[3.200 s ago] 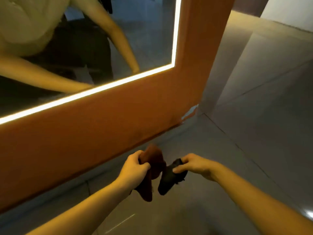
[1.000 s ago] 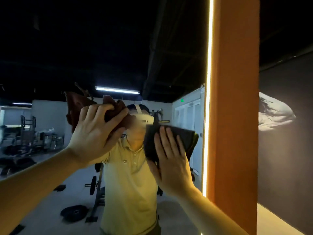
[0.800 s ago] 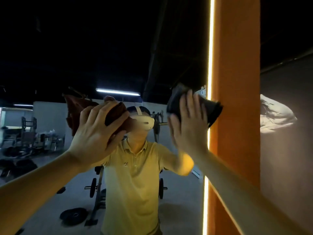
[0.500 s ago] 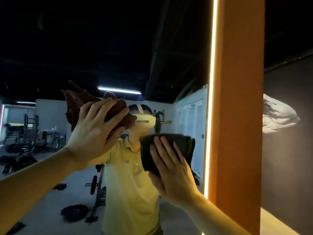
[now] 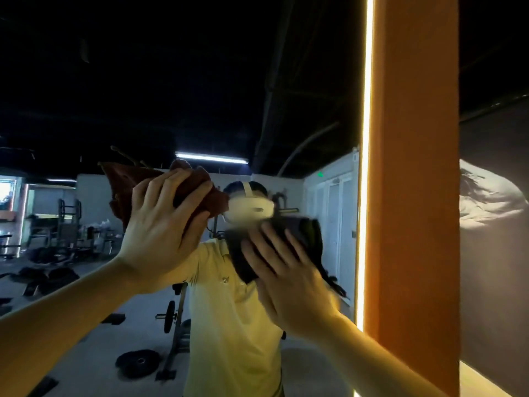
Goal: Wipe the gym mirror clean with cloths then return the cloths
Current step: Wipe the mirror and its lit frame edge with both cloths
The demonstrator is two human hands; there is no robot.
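My left hand (image 5: 160,233), fingers spread flat, presses the brown cloth (image 5: 123,181) against the mirror (image 5: 200,81), well left of its orange frame (image 5: 415,196), for even pressure. My right hand (image 5: 286,276) (blurred), equally flat, presses the dark cloth (image 5: 303,227) nearer that frame.

**A:** What is your tall wall mirror (image 5: 200,81) like?

**B:** Its glass stands upright and fills the left and centre of the frame, reflecting a dim gym. A bright light strip (image 5: 367,167) runs down its right edge, set in a broad orange frame (image 5: 415,167).

**A:** And your two cloths?

**B:** Your crumpled rust-brown cloth (image 5: 126,184) is at centre left, pressed to the glass under your left hand (image 5: 160,236), with a ragged corner sticking out to the upper left. Your dark folded cloth (image 5: 300,230) sits just right of centre, lower than the brown one. It lies against the glass under the spread fingers of your right hand (image 5: 289,282) and is blurred. The two cloths are not touching.
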